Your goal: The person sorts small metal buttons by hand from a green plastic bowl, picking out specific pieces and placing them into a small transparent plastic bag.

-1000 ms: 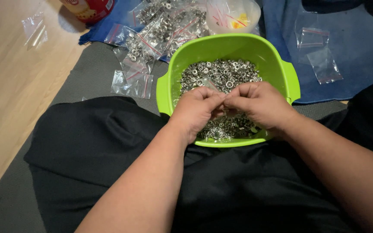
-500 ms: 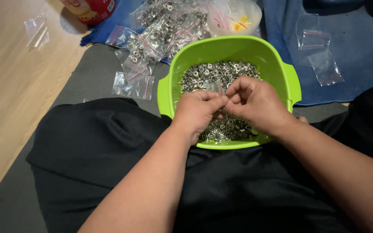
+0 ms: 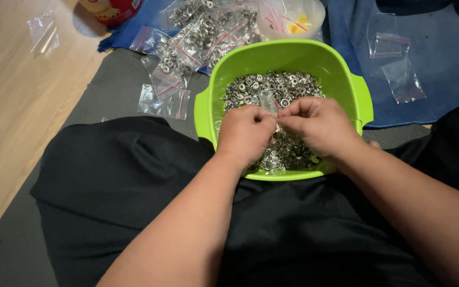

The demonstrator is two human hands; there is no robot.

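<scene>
A lime green plastic bowl (image 3: 346, 79) rests against my lap, filled with several small silver metal rings (image 3: 272, 87). My left hand (image 3: 245, 133) and my right hand (image 3: 314, 125) meet over the bowl's near half. Both pinch a small clear plastic bag (image 3: 268, 101) between fingertips; the bag stands up between the thumbs. Whether the bag holds any rings is hidden by my fingers.
A pile of small filled clear bags (image 3: 197, 32) lies beyond the bowl on a blue cloth (image 3: 447, 69). Empty clear bags (image 3: 399, 69) lie at the right. A translucent tub (image 3: 290, 16) and a red container (image 3: 110, 8) stand at the back. Wooden floor (image 3: 11, 106) runs along the left.
Both hands have stayed together over the bowl, working at the small bag. The view has shifted slightly; the bag now shows more clearly above the thumbs.
</scene>
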